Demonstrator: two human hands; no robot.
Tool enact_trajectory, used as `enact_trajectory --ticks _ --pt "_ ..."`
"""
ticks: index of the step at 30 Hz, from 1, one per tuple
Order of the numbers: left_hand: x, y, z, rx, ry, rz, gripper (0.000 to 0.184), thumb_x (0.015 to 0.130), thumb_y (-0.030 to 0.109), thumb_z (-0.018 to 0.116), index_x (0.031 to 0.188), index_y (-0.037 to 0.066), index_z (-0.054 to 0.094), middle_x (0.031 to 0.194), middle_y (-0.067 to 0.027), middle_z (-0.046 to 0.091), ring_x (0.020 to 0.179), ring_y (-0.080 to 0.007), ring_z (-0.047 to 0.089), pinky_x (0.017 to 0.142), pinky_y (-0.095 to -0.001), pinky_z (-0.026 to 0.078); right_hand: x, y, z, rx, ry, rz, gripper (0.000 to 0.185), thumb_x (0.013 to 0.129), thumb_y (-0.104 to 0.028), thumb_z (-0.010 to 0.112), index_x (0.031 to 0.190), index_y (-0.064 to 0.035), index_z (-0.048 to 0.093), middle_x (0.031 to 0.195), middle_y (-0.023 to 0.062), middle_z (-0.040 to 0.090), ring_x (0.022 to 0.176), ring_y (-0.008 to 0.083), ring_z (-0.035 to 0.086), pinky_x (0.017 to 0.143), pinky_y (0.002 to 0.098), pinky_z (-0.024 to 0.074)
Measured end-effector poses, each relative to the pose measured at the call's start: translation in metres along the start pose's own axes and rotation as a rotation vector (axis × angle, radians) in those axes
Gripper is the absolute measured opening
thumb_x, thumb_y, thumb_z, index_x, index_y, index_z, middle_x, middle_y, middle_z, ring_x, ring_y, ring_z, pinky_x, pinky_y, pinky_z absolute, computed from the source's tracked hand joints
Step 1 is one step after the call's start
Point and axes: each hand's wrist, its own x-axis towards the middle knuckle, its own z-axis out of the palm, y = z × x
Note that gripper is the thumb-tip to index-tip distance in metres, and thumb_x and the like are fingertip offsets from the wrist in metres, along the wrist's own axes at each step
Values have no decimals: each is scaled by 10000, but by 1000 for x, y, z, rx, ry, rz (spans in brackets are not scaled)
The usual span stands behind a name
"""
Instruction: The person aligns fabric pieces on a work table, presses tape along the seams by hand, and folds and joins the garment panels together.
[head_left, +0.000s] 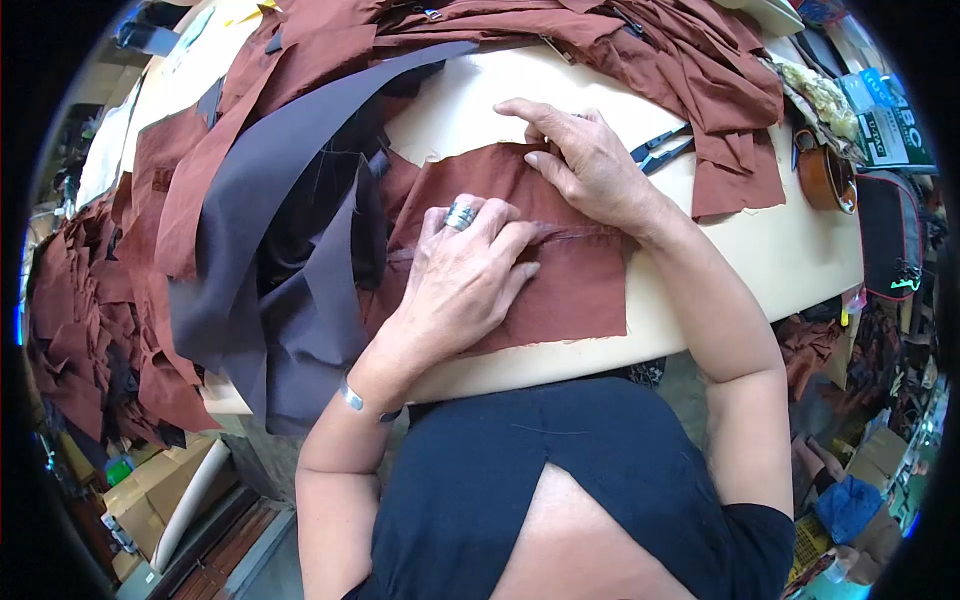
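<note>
A reddish-brown cloth piece (570,290) lies on the pale table in front of me, with a raw lower edge and a seam-like line across it. My left hand (465,265), wearing a wide ring, presses onto this cloth with bent fingers; the fingertips are partly hidden. At the cloth's upper edge is my right hand (590,165), its index finger stretched out and its thumb apart, holding nothing visible. Just right of that hand lie dark-handled scissors (662,148). Dark grey cloth (250,230) is bunched to the left of my left hand.
More brown cloth (700,100) with zippers is heaped along the table's far side. Brown pieces (85,300) hang over the left edge. A brown tape roll (826,172) sits at the right edge of the table (790,250). A cardboard box (165,490) stands low on the left.
</note>
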Motion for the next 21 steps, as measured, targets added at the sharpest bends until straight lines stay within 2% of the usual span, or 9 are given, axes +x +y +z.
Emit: enact_trajectory --ticks 5,8,12,14,17,21 --pt "4 -7 14 0 -9 -45 114 824 115 550 920 72 596 875 -73 515 836 -252 496 731 -371 334 -2 0 -2 -85 1 -36 491 819 -37 579 1275 -165 450 1205 80 582 1020 221 595 843 395 390" --pt "6 -6 5 -25 -90 -70 149 820 81 518 930 102 617 852 -70 504 831 -249 485 730 -374 325 -4 4 1 -92 28 -104 496 820 -45 579 1280 -173 445 1184 74 592 991 217 603 838 393 384" --pt "4 -10 0 -83 -220 -35 256 805 64 484 982 170 637 865 -61 503 868 -237 486 740 -385 316 -4 0 -1 -98 -25 -66 501 816 -54 581 1281 -183 446 1139 69 609 944 209 611 828 388 381" --pt "5 -4 4 -18 -144 -12 226 801 71 497 972 145 625 869 -62 501 868 -235 489 745 -384 320 -4 1 -1 -109 -8 -86 501 815 -59 581 1280 -185 447 1111 65 619 922 205 615 824 385 383" --pt "10 5 15 4 -5 25 167 801 94 551 958 111 605 870 -70 508 867 -246 493 754 -384 331 -3 2 -2 -103 9 -86 497 814 -30 578 1279 -167 470 987 35 613 876 169 591 851 340 373" --pt "14 7 21 52 23 31 129 804 110 587 928 76 586 862 -77 515 868 -253 495 753 -379 333 -3 5 1 -95 15 -105 495 813 -35 576 1278 -165 471 1053 49 614 902 164 594 854 338 373"
